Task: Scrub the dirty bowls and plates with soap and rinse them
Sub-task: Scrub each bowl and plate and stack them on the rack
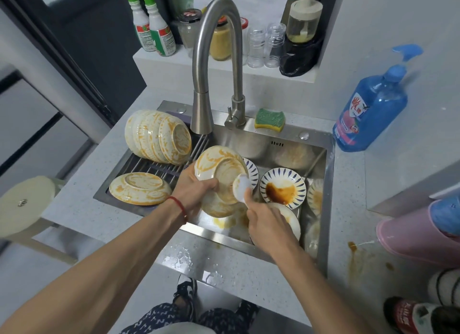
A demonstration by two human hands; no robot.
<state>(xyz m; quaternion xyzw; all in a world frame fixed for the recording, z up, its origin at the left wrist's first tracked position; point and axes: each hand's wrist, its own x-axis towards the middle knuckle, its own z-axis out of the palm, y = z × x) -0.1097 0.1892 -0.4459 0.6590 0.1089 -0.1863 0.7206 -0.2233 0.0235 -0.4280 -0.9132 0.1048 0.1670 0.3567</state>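
Note:
Over the steel sink [328, 174] my left hand [193, 188] grips a cream bowl [219, 169] smeared with orange sauce, tilted so its underside faces me. My right hand [261, 214] pinches a small white scrub pad [242, 187] against the bowl's base. Below it lies another smeared bowl [216, 206]. A blue-patterned plate [282, 188] with brown sauce sits in the sink to the right, with more dirty dishes around it. Several smeared bowls [159, 137] lean on the rack at the left, and one bowl [140, 188] lies face down in front of them.
The faucet [214, 67] arches over the sink's back. A green-and-yellow sponge [270, 118] lies on the back ledge. A blue soap pump bottle [371, 109] stands on the right counter. Bottles and jars line the rear shelf. Pink tubs [418, 234] sit at the far right.

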